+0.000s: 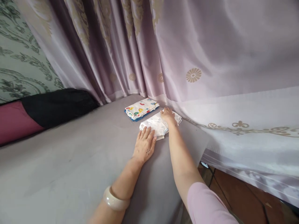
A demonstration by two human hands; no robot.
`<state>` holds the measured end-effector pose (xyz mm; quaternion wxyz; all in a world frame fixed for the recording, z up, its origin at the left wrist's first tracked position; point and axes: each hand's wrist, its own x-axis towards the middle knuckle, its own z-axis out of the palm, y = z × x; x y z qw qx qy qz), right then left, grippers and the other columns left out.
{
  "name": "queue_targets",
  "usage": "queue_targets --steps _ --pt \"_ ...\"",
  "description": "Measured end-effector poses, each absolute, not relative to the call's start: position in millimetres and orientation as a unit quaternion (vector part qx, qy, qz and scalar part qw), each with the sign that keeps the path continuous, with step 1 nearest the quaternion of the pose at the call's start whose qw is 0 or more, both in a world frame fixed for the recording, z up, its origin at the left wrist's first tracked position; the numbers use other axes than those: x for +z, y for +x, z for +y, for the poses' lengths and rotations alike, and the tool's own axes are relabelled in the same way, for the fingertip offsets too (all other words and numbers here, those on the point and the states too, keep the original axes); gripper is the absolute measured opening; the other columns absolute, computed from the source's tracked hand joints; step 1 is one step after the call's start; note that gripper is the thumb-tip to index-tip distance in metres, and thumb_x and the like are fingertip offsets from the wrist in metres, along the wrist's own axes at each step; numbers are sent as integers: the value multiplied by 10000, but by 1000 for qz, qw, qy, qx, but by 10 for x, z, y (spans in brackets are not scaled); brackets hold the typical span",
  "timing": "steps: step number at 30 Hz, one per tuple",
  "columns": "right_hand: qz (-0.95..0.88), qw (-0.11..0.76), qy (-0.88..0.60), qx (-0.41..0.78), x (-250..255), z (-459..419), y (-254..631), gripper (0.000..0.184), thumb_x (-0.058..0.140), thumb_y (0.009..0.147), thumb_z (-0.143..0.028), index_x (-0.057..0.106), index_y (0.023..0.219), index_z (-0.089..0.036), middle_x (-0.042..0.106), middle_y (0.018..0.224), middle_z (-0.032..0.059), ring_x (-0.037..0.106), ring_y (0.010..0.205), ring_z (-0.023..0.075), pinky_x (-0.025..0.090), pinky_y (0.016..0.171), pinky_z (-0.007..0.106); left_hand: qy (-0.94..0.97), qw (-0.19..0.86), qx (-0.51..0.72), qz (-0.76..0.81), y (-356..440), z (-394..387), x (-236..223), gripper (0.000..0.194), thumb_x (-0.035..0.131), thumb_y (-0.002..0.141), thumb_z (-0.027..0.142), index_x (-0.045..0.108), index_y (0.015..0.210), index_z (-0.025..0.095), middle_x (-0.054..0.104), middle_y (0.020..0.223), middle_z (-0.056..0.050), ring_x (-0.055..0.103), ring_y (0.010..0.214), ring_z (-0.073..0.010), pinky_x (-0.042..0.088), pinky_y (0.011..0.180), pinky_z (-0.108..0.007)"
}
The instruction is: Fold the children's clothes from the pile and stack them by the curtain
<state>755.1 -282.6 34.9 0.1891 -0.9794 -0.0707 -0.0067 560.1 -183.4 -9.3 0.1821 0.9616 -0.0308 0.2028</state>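
A folded white cloth stack point(154, 122) lies on the grey bed sheet point(93, 149). My left hand point(145, 143) rests on its near left end, fingers stretched out flat over the fabric. Farther along, my right hand point(168, 117) presses on the top of the far right part, fingers apart and slightly bent. Just beyond, a neat pile of folded white cloth with colourful prints point(141, 107) sits on something blue point(140, 118); neither hand touches it. What kind of cloth items these are cannot be made out.
Lilac curtains point(187, 49) with gold motifs hang along the back and right of the bed. A black and maroon bundle point(58, 105) lies at the left against the patterned wall point(21, 59). The bed's right edge drops to a brown tiled floor point(238, 189).
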Motion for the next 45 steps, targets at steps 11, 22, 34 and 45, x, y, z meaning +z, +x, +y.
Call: queue_targets --steps 11,22,34,45 --pt "-50 166 -985 -4 116 -2736 7489 614 133 993 -433 349 1496 -154 198 1611 90 118 1477 277 85 1157 566 975 170 139 -10 5590 -1849 -103 421 332 995 365 523 1354 254 461 1484 -91 347 1411 -284 272 1122 -586" --pt "-128 125 -984 15 301 -2642 7099 591 179 998 -411 340 1488 -121 200 1601 146 90 1479 289 80 1154 567 951 209 219 54 5548 -1838 -83 444 462 931 343 484 1296 92 510 1383 -212 455 1309 -305 338 1087 -466" --pt "-178 76 -981 9 159 -2491 6679 594 164 990 -423 325 1508 -180 170 1616 99 70 1480 303 56 1142 613 952 238 187 49 5316 -1677 -190 703 588 845 459 335 1371 68 414 1420 -286 376 1363 -371 323 1100 -538" --pt "-274 70 -959 9 185 -2430 6450 592 156 1004 -415 290 1509 -136 184 1609 125 90 1482 275 72 1159 571 980 105 150 74 3640 -355 -359 692 280 943 604 417 1390 94 433 1471 -207 375 1395 -300 310 1151 -455"
